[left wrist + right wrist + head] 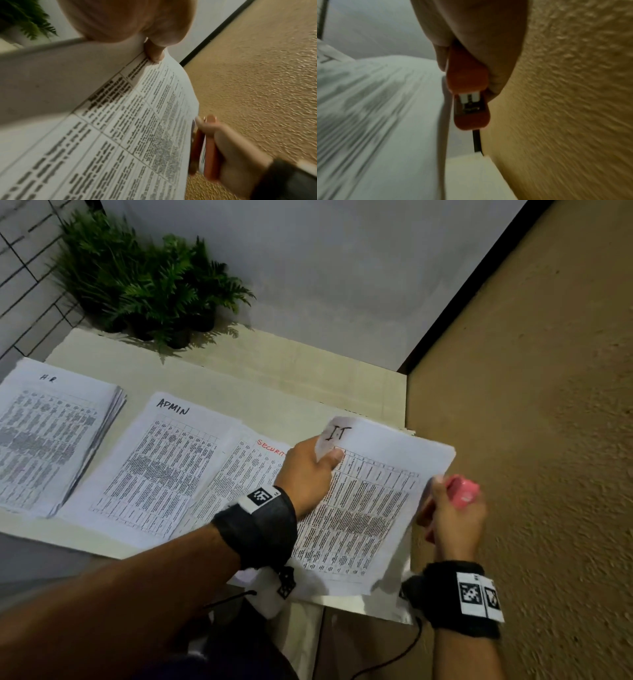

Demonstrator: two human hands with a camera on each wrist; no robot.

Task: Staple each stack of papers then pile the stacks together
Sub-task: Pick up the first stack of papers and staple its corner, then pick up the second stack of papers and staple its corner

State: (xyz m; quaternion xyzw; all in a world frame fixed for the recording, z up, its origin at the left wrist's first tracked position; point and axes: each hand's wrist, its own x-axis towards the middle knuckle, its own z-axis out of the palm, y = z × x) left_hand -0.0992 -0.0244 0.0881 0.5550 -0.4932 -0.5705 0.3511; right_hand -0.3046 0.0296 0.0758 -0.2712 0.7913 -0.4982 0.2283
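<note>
Currently four stacks of printed tables lie in a row on the pale table (274,364). From left: the stack marked "HR" (51,440), the stack marked "ADMIN" (154,467), the stack with red "SECURITY" lettering (246,470), partly covered by its neighbours, and the stack marked "IT" (370,508) at the right end, its right edge reaching out past the table edge. Left hand (308,474) pinches the top left corner of the IT stack, thumb on the printed side, and that corner is curled upward; in the left wrist view the thumb (154,54) presses on the sheet edge. Right hand (455,522) is closed around a pink-red stapler (462,489), held just beside the right edge of the IT stack; whether stapler and paper touch cannot be told, as the frames are motion-blurred there. Right wrist view shows the stapler (469,94) end-on, fingers wrapped over its top, the metal mechanism visible between the two halves. Both wrists carry black bands with printed markers. Potted ferns (154,285) stand at the far edge of the table against the white wall. Tan carpet (531,405) lies to the right of the table.
</note>
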